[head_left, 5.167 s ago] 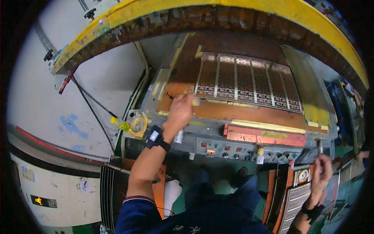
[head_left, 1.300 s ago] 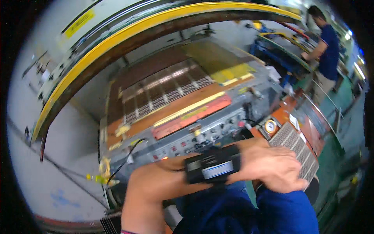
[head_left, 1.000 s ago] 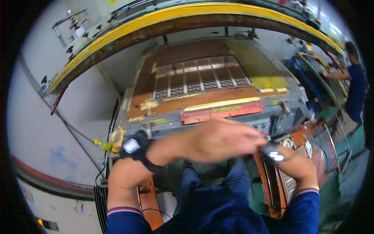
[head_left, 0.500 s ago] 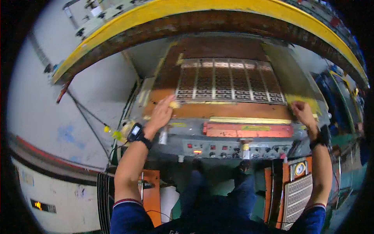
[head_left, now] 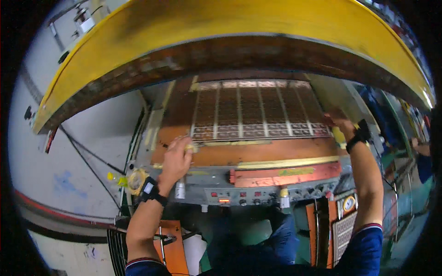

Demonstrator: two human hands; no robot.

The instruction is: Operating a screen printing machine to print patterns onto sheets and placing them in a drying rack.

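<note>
A flat panel sheet (head_left: 251, 110) with rows of small repeated patterns, split by pale strips, lies on the brown board (head_left: 212, 158) of a machine bed. Close to its near left corner, my left hand (head_left: 176, 158) rests on the board. Its fingers and thumb are closed about a small pale yellow piece (head_left: 190, 148), whose kind I cannot make out. My right hand (head_left: 341, 123) is at the panel's right edge, blurred and in shadow. Its fingers are smeared, so what it holds, if anything, does not show.
A thick yellow beam (head_left: 230, 25) with a dark underside arches over the bed's far part. Along the near edge lie a red bar (head_left: 285, 174) and a control panel (head_left: 258, 197) with knobs. Two small bottles, left (head_left: 180, 188) and right (head_left: 284, 198), stand there. Another person's arm (head_left: 421, 148) shows far right.
My view has shifted, and the yellow beam fills more of it. My right hand has moved farther along the panel's right edge. The left hand stays by the near left corner.
</note>
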